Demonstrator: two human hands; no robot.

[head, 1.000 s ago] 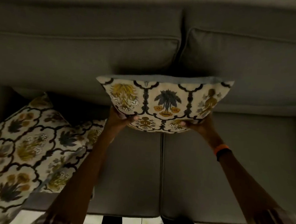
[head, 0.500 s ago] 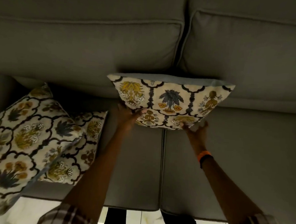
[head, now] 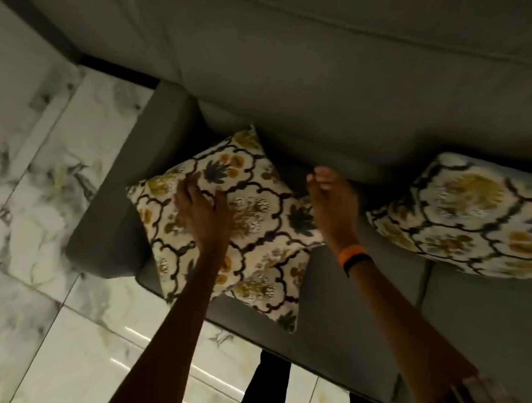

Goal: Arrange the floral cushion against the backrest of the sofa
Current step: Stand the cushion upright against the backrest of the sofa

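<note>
Now | left hand flat, grip spread on floral cushion | right hand spread, empty

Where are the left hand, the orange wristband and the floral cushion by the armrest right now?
left hand [head: 200,211], head view, on the back of the hand lying flat on the cushion.
orange wristband [head: 350,252], head view, on the orange band at the right wrist.
floral cushion [head: 258,207], head view, on its patterned face near the middle.

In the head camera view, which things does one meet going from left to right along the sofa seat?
Marble floor → sofa armrest → left hand, on the floral cushion → right hand with an orange wristband → second floral cushion at the right edge.
</note>
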